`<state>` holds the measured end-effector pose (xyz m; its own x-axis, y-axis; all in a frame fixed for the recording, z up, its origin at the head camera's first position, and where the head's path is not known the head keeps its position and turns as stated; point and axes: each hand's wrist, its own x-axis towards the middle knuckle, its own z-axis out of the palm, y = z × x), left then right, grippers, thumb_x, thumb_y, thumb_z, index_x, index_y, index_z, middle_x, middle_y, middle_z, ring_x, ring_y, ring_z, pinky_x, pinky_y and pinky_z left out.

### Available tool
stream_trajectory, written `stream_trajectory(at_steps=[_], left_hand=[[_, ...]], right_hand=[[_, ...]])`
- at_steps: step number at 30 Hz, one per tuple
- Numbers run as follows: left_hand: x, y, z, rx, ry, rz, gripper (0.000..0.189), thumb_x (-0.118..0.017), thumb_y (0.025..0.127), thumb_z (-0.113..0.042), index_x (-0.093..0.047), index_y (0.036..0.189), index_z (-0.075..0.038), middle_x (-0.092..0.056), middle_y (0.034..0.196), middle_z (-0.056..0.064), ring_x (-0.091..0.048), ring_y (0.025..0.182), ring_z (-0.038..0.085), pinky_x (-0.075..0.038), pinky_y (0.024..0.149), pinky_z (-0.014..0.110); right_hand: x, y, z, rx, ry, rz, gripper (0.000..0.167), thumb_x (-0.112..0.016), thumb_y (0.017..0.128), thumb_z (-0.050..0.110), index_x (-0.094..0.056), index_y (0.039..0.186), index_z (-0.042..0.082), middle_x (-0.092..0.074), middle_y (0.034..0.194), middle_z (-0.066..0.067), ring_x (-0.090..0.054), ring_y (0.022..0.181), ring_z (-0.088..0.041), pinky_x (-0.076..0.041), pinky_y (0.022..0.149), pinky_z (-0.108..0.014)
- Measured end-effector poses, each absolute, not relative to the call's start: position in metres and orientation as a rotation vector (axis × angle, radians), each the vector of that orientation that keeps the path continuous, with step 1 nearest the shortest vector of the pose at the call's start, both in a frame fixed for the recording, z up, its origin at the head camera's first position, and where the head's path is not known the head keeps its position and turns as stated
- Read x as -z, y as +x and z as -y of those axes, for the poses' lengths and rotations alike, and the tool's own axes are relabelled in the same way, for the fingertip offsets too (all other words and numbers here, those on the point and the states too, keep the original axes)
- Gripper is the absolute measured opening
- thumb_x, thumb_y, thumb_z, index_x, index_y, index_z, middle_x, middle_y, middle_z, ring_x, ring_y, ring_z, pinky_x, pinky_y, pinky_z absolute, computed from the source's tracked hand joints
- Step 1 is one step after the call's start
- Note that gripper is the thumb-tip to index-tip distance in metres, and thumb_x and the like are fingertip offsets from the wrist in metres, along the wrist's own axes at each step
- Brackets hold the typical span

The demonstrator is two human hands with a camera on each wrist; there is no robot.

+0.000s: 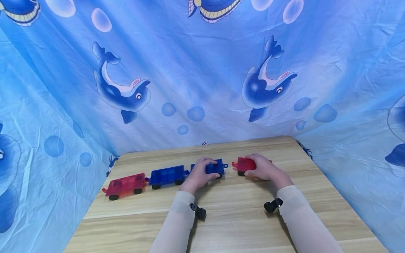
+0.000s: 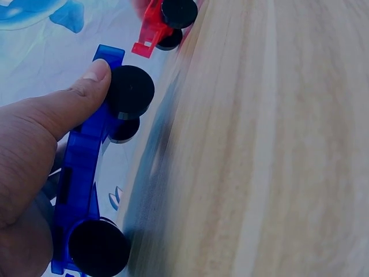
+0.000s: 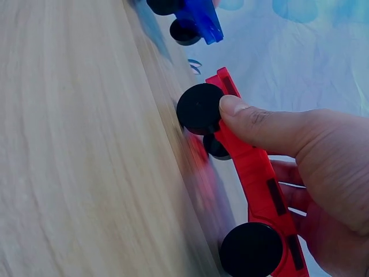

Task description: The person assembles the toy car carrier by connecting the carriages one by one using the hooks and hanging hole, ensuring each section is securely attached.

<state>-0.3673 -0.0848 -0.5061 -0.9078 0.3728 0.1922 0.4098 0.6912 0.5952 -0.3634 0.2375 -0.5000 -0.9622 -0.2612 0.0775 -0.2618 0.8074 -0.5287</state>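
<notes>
My left hand (image 1: 200,174) grips a blue see-through toy train car (image 1: 220,166) from above. In the left wrist view the thumb presses the side of this blue car (image 2: 83,150), above a black wheel. To the right, my right hand (image 1: 265,169) holds a red toy train car (image 1: 244,164), its thumb on the near side beside a wheel of the red car (image 3: 253,167). A short gap separates the facing ends of these two cars. My hands hide parts of both cars.
Left of my left hand, another blue car (image 1: 167,176) stands close behind the held one. A second red car (image 1: 124,185) meets its left end. All are on a wooden table (image 1: 234,218). A blue dolphin-print curtain (image 1: 196,70) hangs around the table's back and sides.
</notes>
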Motion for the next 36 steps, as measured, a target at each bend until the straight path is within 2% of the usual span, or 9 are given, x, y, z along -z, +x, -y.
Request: stream_trajectory(at_steps=[13,23,29,36], left_hand=[[0.504,-0.368,0.085,1.029,-0.649,2.856,0.053,-0.081,0.091,-0.045,-0.066,0.14,-0.031,-0.05,0.154,-0.001,-0.042,0.146,0.028,-0.041,0.116,0.052],[0.506,-0.37,0.087,1.04,-0.654,2.851,0.052,-0.08,0.092,-0.046,-0.066,0.14,-0.031,-0.049,0.154,-0.001,-0.041,0.147,0.028,-0.04,0.117,0.052],[0.506,-0.369,0.087,1.055,-0.651,2.847,0.052,-0.081,0.091,-0.045,-0.067,0.139,-0.031,-0.05,0.154,-0.002,-0.042,0.146,0.027,-0.041,0.116,0.052],[0.506,-0.369,0.087,1.057,-0.647,2.852,0.051,-0.081,0.092,-0.044,-0.066,0.139,-0.032,-0.049,0.154,-0.002,-0.04,0.148,0.027,-0.04,0.117,0.052]], right_hand=[[0.504,-0.364,-0.225,-0.838,0.507,2.976,0.082,-0.088,0.086,0.036,-0.051,0.154,0.009,-0.058,0.143,-0.013,-0.057,0.124,-0.033,-0.05,0.103,-0.057],[0.503,-0.363,-0.218,-0.81,0.517,2.988,0.083,-0.086,0.087,0.039,-0.049,0.156,0.01,-0.046,0.157,-0.02,-0.042,0.143,-0.044,-0.042,0.109,-0.067],[0.501,-0.36,-0.213,-0.816,0.507,3.005,0.082,-0.086,0.088,0.039,-0.049,0.157,0.012,-0.044,0.159,-0.02,-0.039,0.145,-0.044,-0.043,0.108,-0.068],[0.501,-0.36,-0.21,-0.805,0.534,2.995,0.082,-0.085,0.089,0.04,-0.049,0.157,0.011,-0.045,0.159,-0.019,-0.037,0.147,-0.044,-0.04,0.112,-0.065]])
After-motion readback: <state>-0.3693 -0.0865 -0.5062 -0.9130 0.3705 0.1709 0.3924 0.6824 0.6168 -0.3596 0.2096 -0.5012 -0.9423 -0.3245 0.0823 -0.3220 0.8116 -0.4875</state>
